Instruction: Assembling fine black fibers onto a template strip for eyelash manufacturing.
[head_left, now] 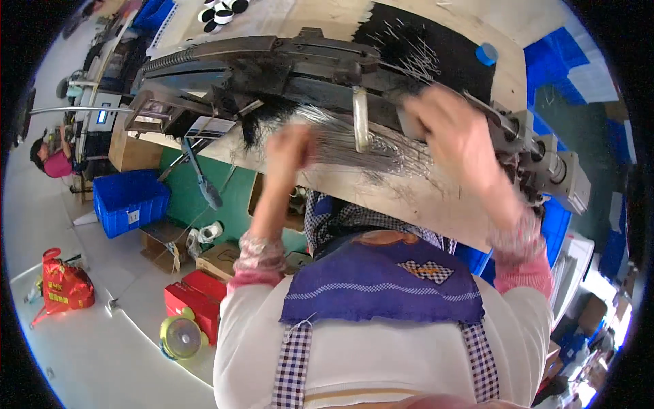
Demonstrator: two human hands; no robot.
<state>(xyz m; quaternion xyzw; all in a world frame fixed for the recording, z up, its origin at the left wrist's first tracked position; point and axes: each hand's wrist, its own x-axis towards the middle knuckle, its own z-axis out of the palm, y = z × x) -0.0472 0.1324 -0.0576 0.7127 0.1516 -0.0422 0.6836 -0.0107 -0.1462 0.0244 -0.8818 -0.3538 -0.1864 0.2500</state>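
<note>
My left hand (pixel 291 148) and right hand (pixel 449 129) were curled, too blurred to tell if they gripped anything; many thin wires (pixel 334 144) lay on the surface (pixel 449 213), seemingly left to do, and others (pixel 422 61), perhaps done, on the black mat (pixel 471 76) beyond the machine (pixel 300 51).

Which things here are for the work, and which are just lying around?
Probably for the work:
thin metal wires, near the left hand and right hand
long dark metal machine

Probably just lying around:
red bag
yellow-green fan
blue plastic crate

The light is bright, hands (pixel 455 133) blur, and edges bend.
</note>
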